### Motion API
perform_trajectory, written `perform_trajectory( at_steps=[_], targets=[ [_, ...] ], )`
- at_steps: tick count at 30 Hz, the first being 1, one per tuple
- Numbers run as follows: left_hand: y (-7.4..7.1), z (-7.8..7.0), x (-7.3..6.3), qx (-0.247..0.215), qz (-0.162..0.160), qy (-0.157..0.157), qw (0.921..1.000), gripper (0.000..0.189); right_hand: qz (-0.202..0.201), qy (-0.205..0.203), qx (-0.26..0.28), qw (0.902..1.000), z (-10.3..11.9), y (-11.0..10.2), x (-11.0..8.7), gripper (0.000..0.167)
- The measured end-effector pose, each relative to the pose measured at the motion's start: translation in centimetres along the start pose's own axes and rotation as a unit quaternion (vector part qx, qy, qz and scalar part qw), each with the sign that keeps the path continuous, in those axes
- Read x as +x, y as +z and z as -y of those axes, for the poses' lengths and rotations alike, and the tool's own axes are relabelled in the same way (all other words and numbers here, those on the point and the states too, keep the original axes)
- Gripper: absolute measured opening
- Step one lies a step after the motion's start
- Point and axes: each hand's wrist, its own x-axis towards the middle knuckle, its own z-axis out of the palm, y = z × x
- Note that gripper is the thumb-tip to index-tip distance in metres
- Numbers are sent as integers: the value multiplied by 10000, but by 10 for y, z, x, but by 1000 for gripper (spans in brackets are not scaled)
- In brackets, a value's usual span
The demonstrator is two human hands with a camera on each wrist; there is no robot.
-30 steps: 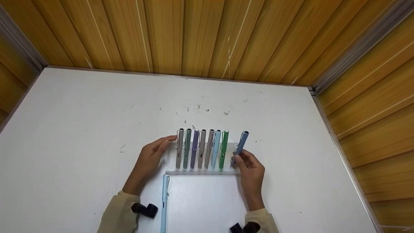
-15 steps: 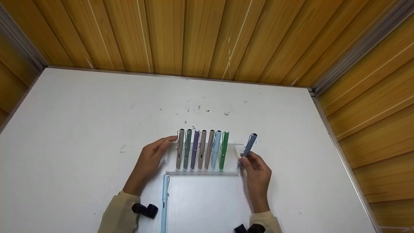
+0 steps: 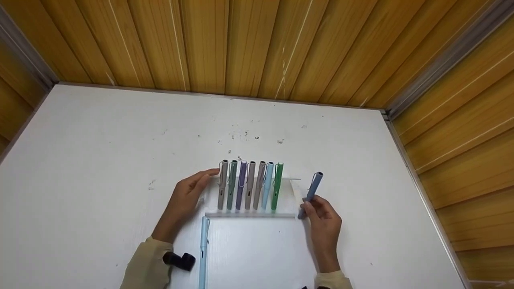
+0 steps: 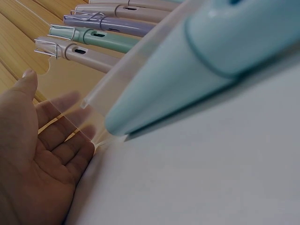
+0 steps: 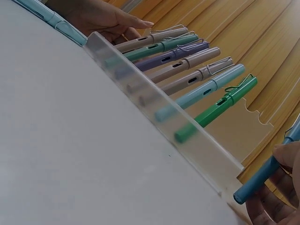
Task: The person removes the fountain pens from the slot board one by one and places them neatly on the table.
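A clear plastic pen stand (image 3: 249, 214) holds a row of several capped pens leaning back, from a grey pen (image 3: 223, 184) at the left end to a green pen (image 3: 277, 186). To the right of the green pen, part of the stand is bare. My right hand (image 3: 324, 224) pinches a blue pen (image 3: 314, 186) between thumb and fingers, tilted cap up, just off the stand's right end. My left hand (image 3: 185, 198) is at the stand's left end; in the left wrist view its fingers (image 4: 61, 131) show partly through the clear plastic.
A light blue pen (image 3: 203, 253) lies on the white table (image 3: 120, 132) in front of the stand's left corner. Small dark marks dot the tabletop behind the stand. Wood-patterned walls (image 3: 241, 48) rise at the back and sides.
My right hand has moved right and toward me with the blue pen, from over the stand's right end to beside it. The left hand and the other pens stay put.
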Motion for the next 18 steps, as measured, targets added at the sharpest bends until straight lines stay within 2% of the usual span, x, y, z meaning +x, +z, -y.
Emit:
perform_trajectory(
  at_steps=[10, 18],
  targets=[
    [-1, -2, 0, 200, -6, 193, 9996, 34, 69, 157, -261, 9995, 1, 0, -8, 23],
    [-1, -2, 0, 160, -18, 153, 9998, 32, 65, 244, -417, 9988, 3, 0, -12, 24]
  ],
)
